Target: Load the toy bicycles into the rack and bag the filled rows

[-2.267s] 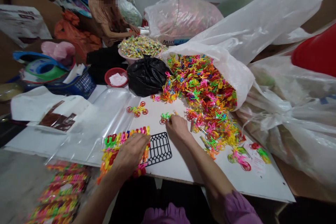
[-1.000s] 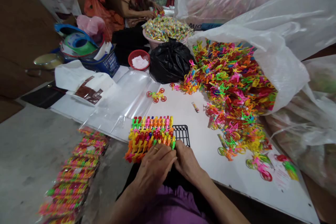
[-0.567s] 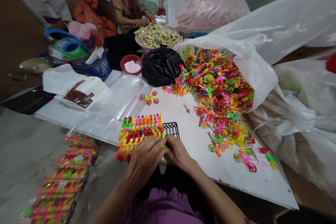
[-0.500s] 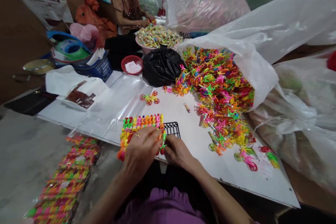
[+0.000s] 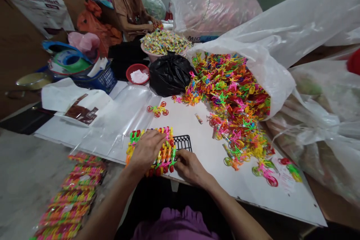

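Note:
A black plastic grid (image 5: 182, 142) lies near the front edge of a white board (image 5: 247, 191), most of it covered by rows of small bright toy bicycles (image 5: 165, 153). My left hand (image 5: 146, 150) lies palm down on these rows, fingers together and pressed flat. My right hand (image 5: 189, 165) is beside the rows' right end, fingers curled, pinching at the last toys by the grid. A big heap of loose toy bicycles (image 5: 230, 93) spills from a clear bag (image 5: 270, 45) at the right.
One loose toy bicycle (image 5: 157, 110) and clear film sheets (image 5: 120, 116) lie on the board's left. Packed toy sets (image 5: 70, 195) sit on the floor at lower left. Behind are a black bag (image 5: 170, 73), red bowl (image 5: 137, 73), blue basket (image 5: 98, 78), and another person (image 5: 129, 3) by a candy basin (image 5: 164, 43).
My right hand took a toy from near the heap and brought it to the grid. Both hands then met at the rows' front; my left hand now lies flat over them.

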